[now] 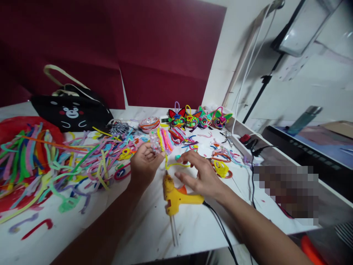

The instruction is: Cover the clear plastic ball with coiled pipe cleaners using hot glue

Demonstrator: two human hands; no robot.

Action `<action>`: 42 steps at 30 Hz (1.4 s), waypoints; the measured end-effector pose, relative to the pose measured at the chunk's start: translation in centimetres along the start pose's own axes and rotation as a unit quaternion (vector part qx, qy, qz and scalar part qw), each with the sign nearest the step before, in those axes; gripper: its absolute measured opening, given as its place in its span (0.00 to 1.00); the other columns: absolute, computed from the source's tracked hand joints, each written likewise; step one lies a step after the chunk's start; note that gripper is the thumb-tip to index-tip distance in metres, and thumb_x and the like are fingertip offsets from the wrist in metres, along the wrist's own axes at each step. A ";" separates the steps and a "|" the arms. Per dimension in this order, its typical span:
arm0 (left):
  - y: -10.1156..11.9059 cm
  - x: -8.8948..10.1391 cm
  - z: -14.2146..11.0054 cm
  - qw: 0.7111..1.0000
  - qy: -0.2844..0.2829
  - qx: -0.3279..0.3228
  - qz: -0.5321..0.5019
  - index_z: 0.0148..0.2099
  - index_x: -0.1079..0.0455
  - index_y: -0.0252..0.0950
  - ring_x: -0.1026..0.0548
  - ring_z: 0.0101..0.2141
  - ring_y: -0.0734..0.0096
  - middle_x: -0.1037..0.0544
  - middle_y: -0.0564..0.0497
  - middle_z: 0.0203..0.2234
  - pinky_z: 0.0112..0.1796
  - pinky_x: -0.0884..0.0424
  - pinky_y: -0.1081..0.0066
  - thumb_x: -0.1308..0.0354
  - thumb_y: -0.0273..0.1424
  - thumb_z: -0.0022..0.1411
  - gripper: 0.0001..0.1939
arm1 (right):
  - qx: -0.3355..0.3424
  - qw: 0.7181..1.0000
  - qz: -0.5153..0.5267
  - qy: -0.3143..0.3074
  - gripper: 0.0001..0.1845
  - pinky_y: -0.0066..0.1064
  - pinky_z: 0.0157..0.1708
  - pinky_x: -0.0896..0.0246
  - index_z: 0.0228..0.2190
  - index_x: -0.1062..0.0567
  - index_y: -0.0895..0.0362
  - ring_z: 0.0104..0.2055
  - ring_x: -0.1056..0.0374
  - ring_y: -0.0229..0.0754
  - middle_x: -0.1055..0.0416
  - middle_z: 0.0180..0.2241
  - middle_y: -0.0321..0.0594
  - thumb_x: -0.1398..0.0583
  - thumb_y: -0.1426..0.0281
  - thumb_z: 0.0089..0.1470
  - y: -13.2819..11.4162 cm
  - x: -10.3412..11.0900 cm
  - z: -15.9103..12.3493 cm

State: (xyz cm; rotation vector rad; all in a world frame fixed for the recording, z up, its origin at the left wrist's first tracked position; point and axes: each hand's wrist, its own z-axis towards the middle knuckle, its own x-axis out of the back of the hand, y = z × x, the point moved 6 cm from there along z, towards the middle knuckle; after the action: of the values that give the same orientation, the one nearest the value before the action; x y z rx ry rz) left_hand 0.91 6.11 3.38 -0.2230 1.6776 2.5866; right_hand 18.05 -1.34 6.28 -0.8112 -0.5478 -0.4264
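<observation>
My left hand (146, 162) is closed on a rounded craft piece (164, 140) covered in pink, orange and yellow fuzzy pipe-cleaner stripes. A yellow pipe cleaner (179, 165) hangs from its lower edge and bends off to the right. Just right of it is my right hand (202, 175), thumb and fingers apart, with nothing visible between them. Below both hands a yellow hot glue gun (172, 195) lies on the white table (154, 235), its nozzle close to the yellow strand; I cannot tell whether they touch. A small teal bit (177, 157) shows by my right fingertips.
Loose pipe cleaners (91, 158) cover the left side, beside a red tray (52, 127) and a black bag (71, 114). Several finished cat masks (193, 119) stand at the back. Scissors (220, 167), a power strip (245, 149) and cables (252, 180) lie right.
</observation>
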 end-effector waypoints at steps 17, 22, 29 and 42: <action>2.3 -2.3 -3.1 0.965 -0.082 -0.143 0.206 0.36 0.28 0.37 0.18 0.26 0.70 0.18 0.55 0.25 0.29 0.23 0.78 0.38 0.28 0.51 0.08 | -0.065 0.980 0.017 0.187 0.09 0.32 0.34 0.40 0.31 0.29 0.55 0.33 0.35 0.40 0.31 0.30 0.37 0.35 0.65 0.55 1.5 0.1 -0.2; 2.3 -2.4 -3.3 0.966 -0.090 -0.141 0.199 0.36 0.28 0.37 0.18 0.27 0.70 0.17 0.54 0.26 0.31 0.22 0.77 0.38 0.29 0.52 0.06 | -0.086 0.977 0.044 0.190 0.10 0.31 0.33 0.42 0.29 0.29 0.55 0.32 0.37 0.39 0.32 0.29 0.35 0.34 0.65 0.53 1.6 0.2 -0.1; 2.1 -2.4 -3.6 0.971 -0.093 -0.115 0.187 0.37 0.28 0.37 0.18 0.26 0.68 0.17 0.54 0.26 0.25 0.25 0.78 0.38 0.30 0.52 0.07 | -0.103 0.973 0.070 0.193 0.09 0.31 0.34 0.43 0.28 0.29 0.55 0.32 0.38 0.38 0.33 0.29 0.34 0.34 0.66 0.52 1.5 0.2 -0.2; 1.2 -2.5 -3.9 0.978 -0.092 -0.094 0.163 0.38 0.28 0.38 0.18 0.27 0.70 0.18 0.55 0.28 0.29 0.23 0.77 0.37 0.30 0.53 0.08 | -0.151 0.961 0.145 0.178 0.13 0.32 0.32 0.46 0.27 0.29 0.55 0.30 0.39 0.38 0.33 0.27 0.33 0.32 0.62 0.50 2.1 0.1 -0.1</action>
State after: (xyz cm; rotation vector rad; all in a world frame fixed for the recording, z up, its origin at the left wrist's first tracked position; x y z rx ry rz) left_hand 3.59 2.18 3.32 0.3035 1.5177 2.8912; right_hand 19.32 -0.16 5.13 -1.0619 -0.0229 -0.3767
